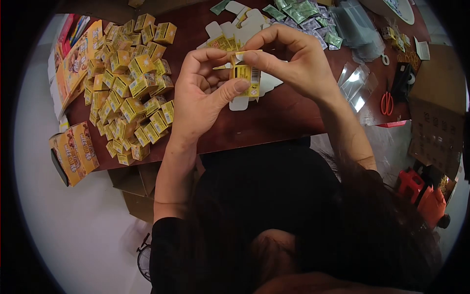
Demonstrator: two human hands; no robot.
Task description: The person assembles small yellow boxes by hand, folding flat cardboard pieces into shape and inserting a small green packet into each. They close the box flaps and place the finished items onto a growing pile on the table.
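Observation:
A small yellow box (243,73) with a barcode is held upright between my hands above the dark red table (225,128). My left hand (208,90) grips its left side, with the thumb across its lower front. At the top, the thumb and index finger of my right hand (293,59) pinch a white flap. Behind the box lie flat, unfolded cartons (252,24), white side up, and some yellow printed pieces (223,43). Whether anything is inside the box cannot be seen.
A big heap of yellow boxes (131,83) covers the table's left. Green and purple sachets (303,17) lie at the back, beside clear plastic sleeves (356,32). Red-handled scissors (387,103) lie on the right. An orange printed box (76,153) stands at the left edge.

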